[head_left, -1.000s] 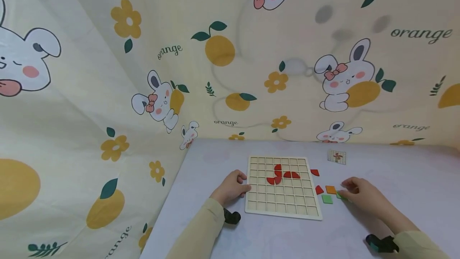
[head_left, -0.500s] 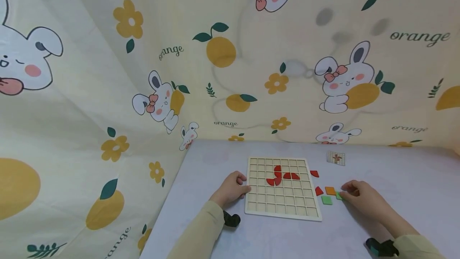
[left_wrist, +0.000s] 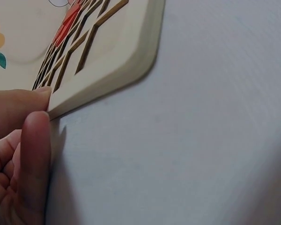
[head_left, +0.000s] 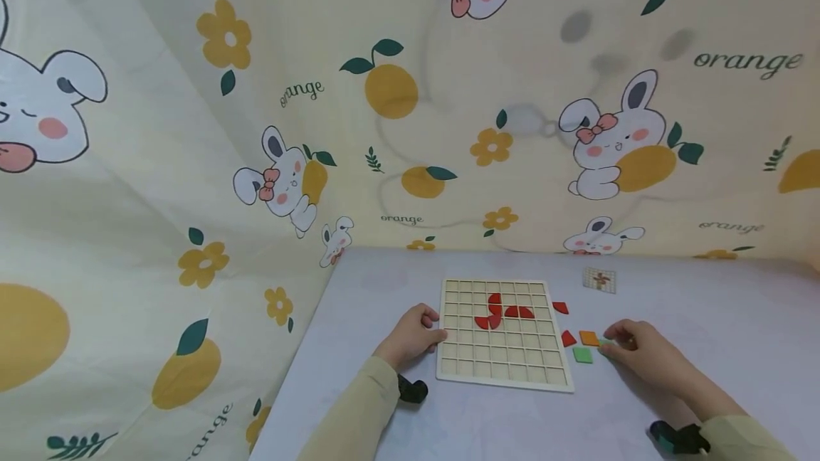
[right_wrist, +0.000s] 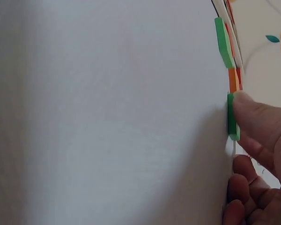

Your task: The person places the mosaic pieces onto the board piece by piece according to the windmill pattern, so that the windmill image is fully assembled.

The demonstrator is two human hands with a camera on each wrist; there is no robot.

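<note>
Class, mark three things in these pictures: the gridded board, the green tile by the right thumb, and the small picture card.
Gridded board (head_left: 506,352): head view, on its bare grid.
Green tile (right_wrist: 231,116): right wrist view, on its side edge.
Picture card (head_left: 599,279): head view, on its printed face.

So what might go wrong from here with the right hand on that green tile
The flat green square tile, held near one end, might slip from the right hand. That hand could nudge the flat orange square tile close by. The cream gridded board may slide if the left hand at its edge pushes, perhaps shifting the flat red pieces on it.
</note>
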